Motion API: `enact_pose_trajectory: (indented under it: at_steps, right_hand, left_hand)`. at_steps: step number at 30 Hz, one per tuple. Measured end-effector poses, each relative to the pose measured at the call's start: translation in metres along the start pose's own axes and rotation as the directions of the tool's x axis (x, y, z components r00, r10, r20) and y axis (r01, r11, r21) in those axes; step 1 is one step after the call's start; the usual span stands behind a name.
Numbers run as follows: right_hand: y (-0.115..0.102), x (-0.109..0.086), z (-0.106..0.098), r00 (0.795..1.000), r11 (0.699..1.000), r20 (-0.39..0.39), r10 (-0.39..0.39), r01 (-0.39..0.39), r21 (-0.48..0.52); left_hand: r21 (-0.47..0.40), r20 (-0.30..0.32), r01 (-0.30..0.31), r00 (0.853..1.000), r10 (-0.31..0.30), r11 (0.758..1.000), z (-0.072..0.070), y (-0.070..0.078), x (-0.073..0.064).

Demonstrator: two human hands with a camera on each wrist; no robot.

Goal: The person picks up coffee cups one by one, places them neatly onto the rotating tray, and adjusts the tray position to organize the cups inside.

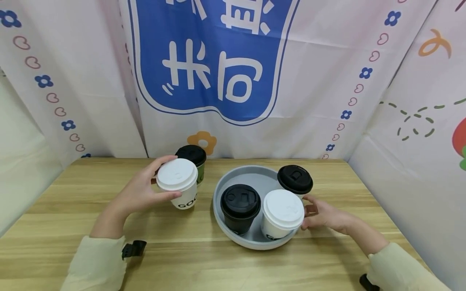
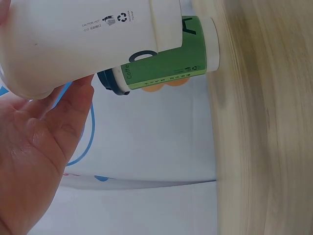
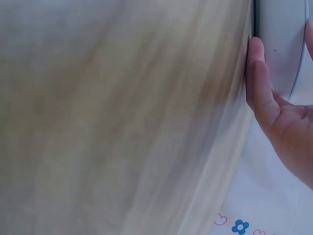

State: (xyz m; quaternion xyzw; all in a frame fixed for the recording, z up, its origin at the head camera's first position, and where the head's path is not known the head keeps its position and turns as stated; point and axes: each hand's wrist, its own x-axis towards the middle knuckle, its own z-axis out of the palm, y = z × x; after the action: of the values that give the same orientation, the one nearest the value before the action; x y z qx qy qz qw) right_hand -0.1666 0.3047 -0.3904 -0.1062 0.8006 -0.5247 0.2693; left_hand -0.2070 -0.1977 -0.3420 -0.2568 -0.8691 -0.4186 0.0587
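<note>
My left hand (image 1: 145, 188) grips a white paper cup with a white lid (image 1: 178, 178), held raised and slightly tilted at the left, its thumb on the near side. Just behind it a green cup with a black lid (image 2: 166, 63) stands on the table. My right hand (image 1: 327, 216) holds the right side of a round grey tray (image 1: 233, 238), with fingers (image 3: 264, 98) against its outer wall. In the tray stand a black cup with a black lid (image 1: 240, 208), a white cup with a white lid (image 1: 282, 214) and another black-lidded cup (image 1: 295, 180), its body mostly hidden.
The wooden table (image 1: 174, 258) ends at a white cloth backdrop (image 1: 313, 81) with a blue printed panel. A printed side wall (image 1: 411, 169) stands at the right. A black strap piece (image 1: 134, 249) sticks out from the left sleeve (image 1: 96, 262).
</note>
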Motion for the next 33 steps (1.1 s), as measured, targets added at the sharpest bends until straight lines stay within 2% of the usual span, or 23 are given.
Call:
enact_pose_trajectory:
  at_steps: [11,22,27,33]
  right_hand:
    - [0.002,0.010,-0.014,0.998,1.000,0.061,0.004,-0.003,-0.015]
    - [-0.001,0.020,-0.030,0.994,0.992,0.106,0.007,0.006,-0.126]
    - [0.000,0.023,-0.035,0.994,0.990,0.108,0.016,-0.001,-0.140]
    - [-0.001,0.019,-0.033,0.997,0.988,0.081,-0.019,0.031,-0.151]
  left_hand:
    - [0.010,-0.002,-0.009,1.000,0.009,1.000,0.000,-0.002,0.000]
    - [0.012,0.001,-0.012,1.000,0.012,1.000,-0.001,-0.001,0.001]
    - [0.008,0.000,-0.016,1.000,0.016,1.000,-0.001,-0.001,0.001]
    - [-0.002,0.002,-0.012,1.000,0.012,1.000,-0.002,0.001,-0.001]
